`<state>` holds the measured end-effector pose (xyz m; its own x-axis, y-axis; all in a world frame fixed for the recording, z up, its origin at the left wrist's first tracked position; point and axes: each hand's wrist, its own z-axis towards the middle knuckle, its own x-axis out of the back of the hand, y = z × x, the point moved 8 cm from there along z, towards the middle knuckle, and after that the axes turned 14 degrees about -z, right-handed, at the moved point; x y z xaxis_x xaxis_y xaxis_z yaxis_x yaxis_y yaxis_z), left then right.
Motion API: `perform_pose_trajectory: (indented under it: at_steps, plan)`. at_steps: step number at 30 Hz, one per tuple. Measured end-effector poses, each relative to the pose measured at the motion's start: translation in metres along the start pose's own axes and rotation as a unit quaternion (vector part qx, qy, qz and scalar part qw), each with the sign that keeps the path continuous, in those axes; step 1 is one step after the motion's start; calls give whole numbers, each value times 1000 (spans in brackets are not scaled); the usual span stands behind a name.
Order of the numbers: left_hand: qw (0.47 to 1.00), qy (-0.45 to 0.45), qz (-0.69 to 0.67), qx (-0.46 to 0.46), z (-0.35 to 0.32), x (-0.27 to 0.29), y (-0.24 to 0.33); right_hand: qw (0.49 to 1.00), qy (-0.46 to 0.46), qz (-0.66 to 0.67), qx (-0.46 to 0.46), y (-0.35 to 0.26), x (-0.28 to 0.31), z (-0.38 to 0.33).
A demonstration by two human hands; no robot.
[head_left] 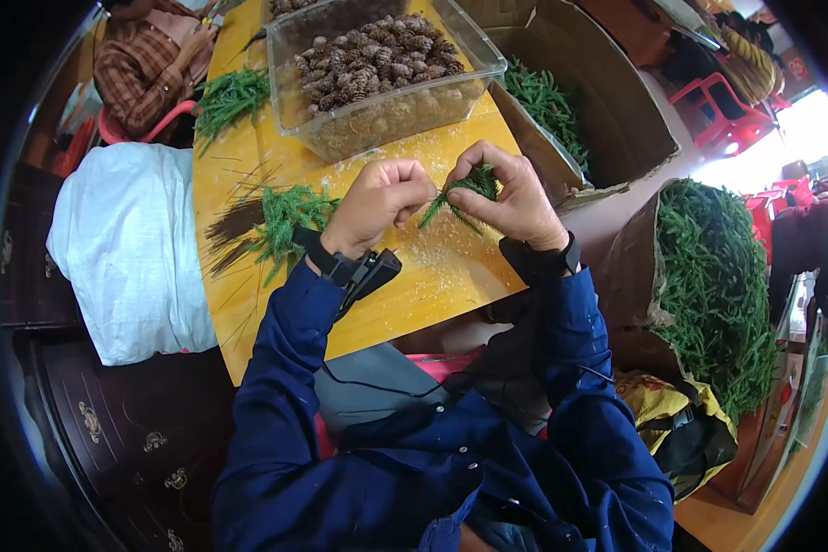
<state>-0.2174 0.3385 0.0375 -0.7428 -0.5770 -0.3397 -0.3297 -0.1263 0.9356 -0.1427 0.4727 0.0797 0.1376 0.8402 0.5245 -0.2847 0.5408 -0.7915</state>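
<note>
Blue sleeves framing both hands over yellow table. Left hand curling, pinching stem end of green sprig; right hand gripping its needles. Sprig looking light, springy, shedding; stem likely best hold.

bare worktop lies open below the hands; clear pinecone tub blocks ahead; green sprigs crowd the left

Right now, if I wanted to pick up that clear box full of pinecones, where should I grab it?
Probably grip the box by its rim, one hand on each short side, coming from above. It is wide and heaped with pinecones, likely too much for one hand, and its rim flares outward, so fingers can hook under it.
</note>
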Motion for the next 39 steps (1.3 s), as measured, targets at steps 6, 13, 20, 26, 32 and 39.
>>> perform_pose_trajectory:
  at_steps: [6,13,20,26,32,39]
  plan:
    - [983,1,-141,115,-8,-2,-12,1000,12,-26,10,-8,0,-1]
    - [998,54,43,4,-19,-8,18,995,34,98,-4,-5,-7,-4]
    - [992,101,-58,57,-25,-4,9,997,67,-6,38,-17,-6,-7]
    - [992,108,14,-58,-42,-9,38,968,19,245,-51,1,-12,-8]
    - [835,58,405,-368,-71,-64,93,935,-9,350,-58,3,-17,-11]
    - [720,7,512,-468,-83,-85,100,897,-41,436,-57,-1,-29,-12]
